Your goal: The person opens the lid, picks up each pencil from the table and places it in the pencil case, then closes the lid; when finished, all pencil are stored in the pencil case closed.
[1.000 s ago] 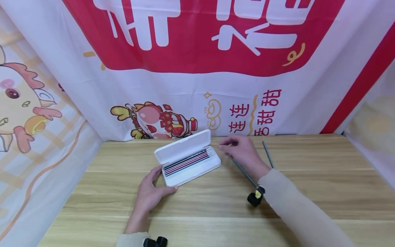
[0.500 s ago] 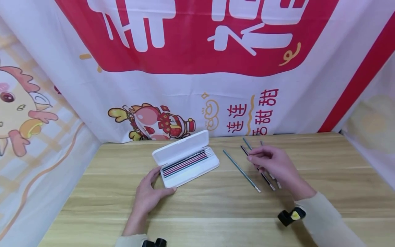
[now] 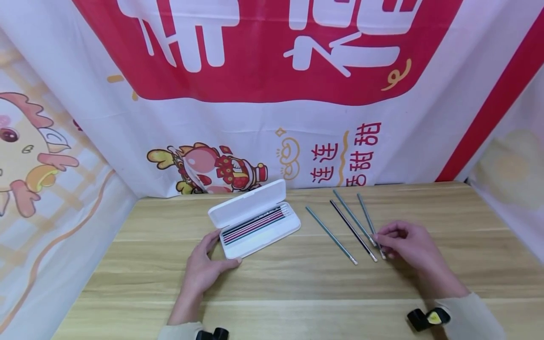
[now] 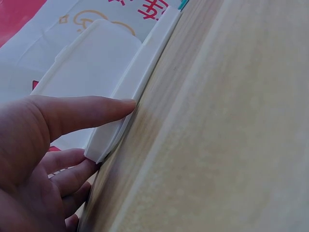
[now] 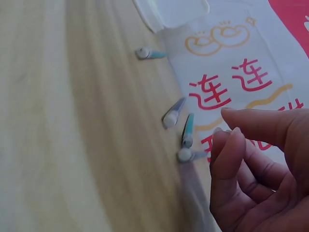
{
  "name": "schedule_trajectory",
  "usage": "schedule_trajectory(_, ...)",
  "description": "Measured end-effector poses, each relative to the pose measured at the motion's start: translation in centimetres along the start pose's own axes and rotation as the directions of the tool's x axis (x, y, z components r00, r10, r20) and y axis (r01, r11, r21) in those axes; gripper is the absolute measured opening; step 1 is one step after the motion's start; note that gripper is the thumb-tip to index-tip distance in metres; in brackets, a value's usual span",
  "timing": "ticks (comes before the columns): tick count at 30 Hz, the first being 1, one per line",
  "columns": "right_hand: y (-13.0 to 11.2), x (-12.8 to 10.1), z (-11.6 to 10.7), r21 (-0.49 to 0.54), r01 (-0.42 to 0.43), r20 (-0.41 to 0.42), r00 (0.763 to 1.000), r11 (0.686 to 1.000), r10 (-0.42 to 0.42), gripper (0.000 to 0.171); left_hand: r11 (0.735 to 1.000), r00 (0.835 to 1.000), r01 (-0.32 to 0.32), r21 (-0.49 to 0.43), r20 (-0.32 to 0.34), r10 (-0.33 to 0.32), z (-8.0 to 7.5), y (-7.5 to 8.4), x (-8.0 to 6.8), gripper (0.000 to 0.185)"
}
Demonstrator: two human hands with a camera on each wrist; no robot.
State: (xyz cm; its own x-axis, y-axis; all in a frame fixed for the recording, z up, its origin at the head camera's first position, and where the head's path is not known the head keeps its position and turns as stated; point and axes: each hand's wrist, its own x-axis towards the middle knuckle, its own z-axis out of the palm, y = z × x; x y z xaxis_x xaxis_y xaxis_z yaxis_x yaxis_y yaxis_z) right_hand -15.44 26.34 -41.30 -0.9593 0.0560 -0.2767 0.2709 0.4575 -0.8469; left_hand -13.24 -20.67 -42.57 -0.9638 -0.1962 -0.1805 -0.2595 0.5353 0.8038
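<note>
I note my left hand (image 3: 204, 269) resting against the near left corner of the open white pencil case (image 3: 255, 218), thumb straight along its front edge, fingers relaxed. The case sits left of centre on the wooden table (image 3: 297, 293). Four pencils (image 3: 352, 226) lie right of it. My right hand (image 3: 408, 248), fingers curled, meets their near ends; I cannot tell whether it pinches one.

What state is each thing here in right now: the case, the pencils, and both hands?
Case: open, lid tipped back, pencils inside.
Loose pencils: four lying on the table, side by side.
Left hand: resting against the case's near corner, fingers fairly straight.
Right hand: fingers curled at the near ends of the loose pencils; grip unclear.
</note>
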Motion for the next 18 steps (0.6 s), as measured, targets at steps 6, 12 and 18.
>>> schedule_trajectory(6, 1.7, 0.1, -0.8, 0.007, -0.043, -0.002, 0.999, 0.999, 0.043, 0.045, 1.0, 1.0, 0.001, 0.001, -0.001, -0.001, 0.0, -0.1, 0.0, 0.103)
schedule_trajectory(12, 2.3, -0.1, -1.3, -0.002, -0.06, 0.008, 0.998, 0.998, 0.06, 0.044, 1.0, 1.0, 0.007, 0.005, 0.001, -0.007, 0.0, -0.1, 0.0, 0.104)
schedule_trajectory(18, 2.2, -0.3, -1.2, -0.05, -0.023, 0.009, 1.0, 0.998, 0.024, 0.041, 1.0, 1.0, 0.007, -0.001, 0.0, -0.007, 0.0, -0.1, 0.0, 0.105)
